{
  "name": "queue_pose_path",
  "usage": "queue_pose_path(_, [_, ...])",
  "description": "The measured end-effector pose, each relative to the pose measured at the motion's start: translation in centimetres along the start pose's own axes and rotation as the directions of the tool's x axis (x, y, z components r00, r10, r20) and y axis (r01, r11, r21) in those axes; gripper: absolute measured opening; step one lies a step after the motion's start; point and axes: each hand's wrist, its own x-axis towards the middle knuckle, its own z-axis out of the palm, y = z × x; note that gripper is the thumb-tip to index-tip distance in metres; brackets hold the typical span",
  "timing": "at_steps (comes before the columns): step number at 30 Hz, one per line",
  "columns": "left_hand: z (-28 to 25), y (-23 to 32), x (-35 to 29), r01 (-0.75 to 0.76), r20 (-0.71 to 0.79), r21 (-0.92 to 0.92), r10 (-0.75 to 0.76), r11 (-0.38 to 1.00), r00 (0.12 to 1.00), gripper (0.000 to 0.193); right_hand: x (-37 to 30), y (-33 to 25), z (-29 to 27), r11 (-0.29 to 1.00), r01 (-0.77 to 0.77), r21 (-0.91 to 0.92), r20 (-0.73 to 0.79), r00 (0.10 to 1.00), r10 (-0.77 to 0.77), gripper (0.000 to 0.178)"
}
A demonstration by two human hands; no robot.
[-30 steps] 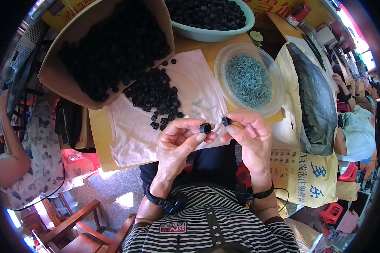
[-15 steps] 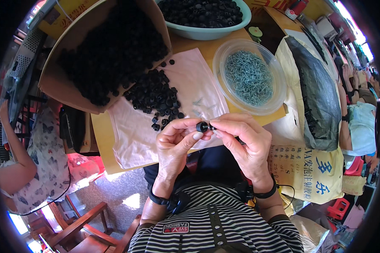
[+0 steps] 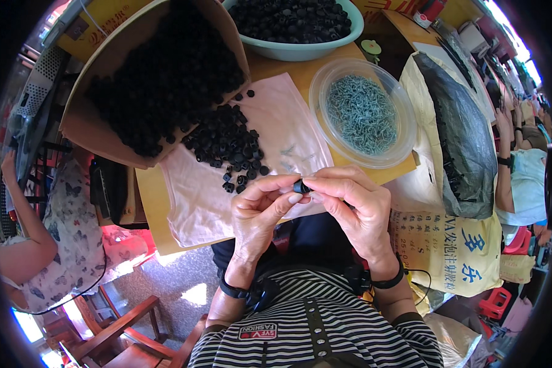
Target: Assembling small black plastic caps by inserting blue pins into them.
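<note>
In front of my chest, my left hand [image 3: 256,211] pinches a small round black plastic knob [image 3: 300,186] between thumb and fingertips. The fingers of my right hand [image 3: 357,205] are closed on the other end of it, and the fingertips of both hands nearly meet. What lies under the right fingertips is hidden. Beyond my left hand, a loose pile of black plastic knobs [image 3: 230,144] is spread on a pink cloth [image 3: 193,211]. Several thin screws [image 3: 288,150] lie on the cloth just past my fingers.
A cardboard box [image 3: 107,144] heaped with black parts tips toward the pile. Behind stands a pale blue basin [image 3: 294,50] of black parts. A clear round tub [image 3: 405,126] of screws sits at right, beside a sack [image 3: 466,141]. Another person's arm [image 3: 30,211] shows at far left.
The knob has turned between my fingertips, and my right fingers have come closer to my left. The short ringed part that showed between the hands is now covered.
</note>
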Motion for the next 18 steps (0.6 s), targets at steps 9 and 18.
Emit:
queue_pose_path(9, [-0.20,0.38,0.08,0.006,0.053,0.068,-0.010,0.998,0.999,0.026,-0.93,0.13,0.61,0.923,-0.279,0.266,-0.018,0.956,0.294,0.027])
queue_pose_path(18, [-0.41,0.13,-0.06,0.001,0.063,0.090,-0.006,0.996,0.998,0.026,-0.66,0.38,0.08,0.992,-0.087,0.089,-0.020,0.996,0.089,0.025])
